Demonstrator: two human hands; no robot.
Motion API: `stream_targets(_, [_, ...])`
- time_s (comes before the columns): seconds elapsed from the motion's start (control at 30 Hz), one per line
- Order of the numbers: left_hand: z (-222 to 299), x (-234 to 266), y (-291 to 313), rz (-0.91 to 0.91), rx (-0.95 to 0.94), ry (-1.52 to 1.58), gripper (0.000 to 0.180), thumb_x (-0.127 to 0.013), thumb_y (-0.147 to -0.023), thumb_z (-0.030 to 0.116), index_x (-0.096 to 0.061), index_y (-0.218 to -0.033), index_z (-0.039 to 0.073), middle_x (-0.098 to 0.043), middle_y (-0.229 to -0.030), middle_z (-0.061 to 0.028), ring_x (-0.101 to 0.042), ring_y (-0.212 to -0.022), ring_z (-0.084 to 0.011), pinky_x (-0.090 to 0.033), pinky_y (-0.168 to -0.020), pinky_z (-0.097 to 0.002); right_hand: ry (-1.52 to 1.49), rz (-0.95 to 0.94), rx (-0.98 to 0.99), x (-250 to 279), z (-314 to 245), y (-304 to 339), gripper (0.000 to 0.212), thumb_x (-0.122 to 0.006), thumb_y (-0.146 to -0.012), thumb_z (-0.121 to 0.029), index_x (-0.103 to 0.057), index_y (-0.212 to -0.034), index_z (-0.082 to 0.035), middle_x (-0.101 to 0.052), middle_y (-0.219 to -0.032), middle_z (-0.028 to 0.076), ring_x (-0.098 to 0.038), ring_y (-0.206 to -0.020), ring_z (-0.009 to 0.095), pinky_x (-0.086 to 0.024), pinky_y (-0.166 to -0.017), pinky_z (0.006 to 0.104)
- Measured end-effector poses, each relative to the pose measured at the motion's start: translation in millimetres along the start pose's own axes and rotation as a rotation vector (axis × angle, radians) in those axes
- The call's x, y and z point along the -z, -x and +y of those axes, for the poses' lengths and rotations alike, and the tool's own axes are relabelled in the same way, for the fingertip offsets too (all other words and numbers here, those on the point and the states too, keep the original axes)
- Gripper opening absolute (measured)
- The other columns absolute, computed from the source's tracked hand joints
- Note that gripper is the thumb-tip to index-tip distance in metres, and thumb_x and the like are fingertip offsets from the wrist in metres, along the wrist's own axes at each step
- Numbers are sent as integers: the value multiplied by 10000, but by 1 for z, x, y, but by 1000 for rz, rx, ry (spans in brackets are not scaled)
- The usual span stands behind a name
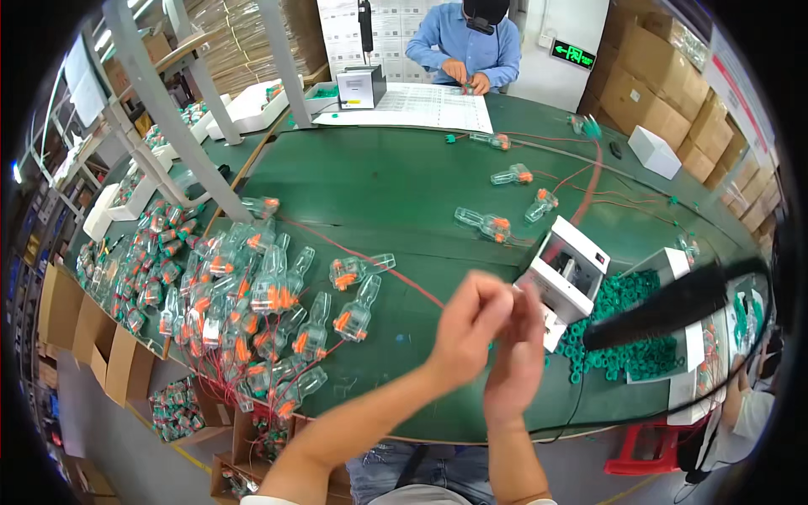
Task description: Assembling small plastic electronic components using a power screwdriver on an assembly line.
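Note:
My left hand point(469, 330) is closed in a pinch above the middle of the green table. A thin red wire point(370, 257) runs from the pile on the left into its fingers. Close beside it, fingertips nearly touching, my right hand point(516, 370) is raised with its fingers drawn together. Whatever it pinches is hidden, and both hands are slightly blurred. Just beyond the fingers stands a small white machine point(581, 296) with an opening in its side. Green rings point(623, 324) spill from a white tray point(690, 358) to the right.
Clear plastic bottle-shaped parts with orange pieces point(269, 290) heap at the left, several more point(484, 223) lying far right. A black arm-like object point(661, 311) overhangs the rings. Across the table point(337, 177), a person in blue point(467, 46) works at a white sheet point(404, 108). Metal posts point(198, 118) rise at left.

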State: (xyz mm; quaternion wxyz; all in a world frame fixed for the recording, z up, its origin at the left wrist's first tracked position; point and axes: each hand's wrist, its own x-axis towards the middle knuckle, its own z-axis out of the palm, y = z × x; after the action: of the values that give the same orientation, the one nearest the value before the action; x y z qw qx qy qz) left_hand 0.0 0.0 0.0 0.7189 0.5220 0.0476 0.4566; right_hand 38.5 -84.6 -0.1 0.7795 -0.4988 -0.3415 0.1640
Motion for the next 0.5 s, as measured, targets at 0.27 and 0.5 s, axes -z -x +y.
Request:
stream_targets(0.27, [-38, -57, 209, 76, 389, 222, 95, -524, -1045, 136, -547, -1069, 46, -505, -865, 25, -444, -759, -45, -375, -656, -216, 194, 20, -82, 33, -97, 34, 319, -456, -1062, -239, -554, -1236, 10, -508, -672, -22, -417, -565, 45, -365, -542, 214])
stream_targets(0.5, [-21, -23, 265, -79, 686, 173, 265, -589, -1008, 153, -504, -1233, 43, -599, -1101, -53, -581, -1079, -168, -476, -951, -316, 359, -215, -447, 66, -73, 86, 378, -475, -1047, -278, -638, -820, -24, -456, -610, -38, -374, -538, 29, -304, -468, 237])
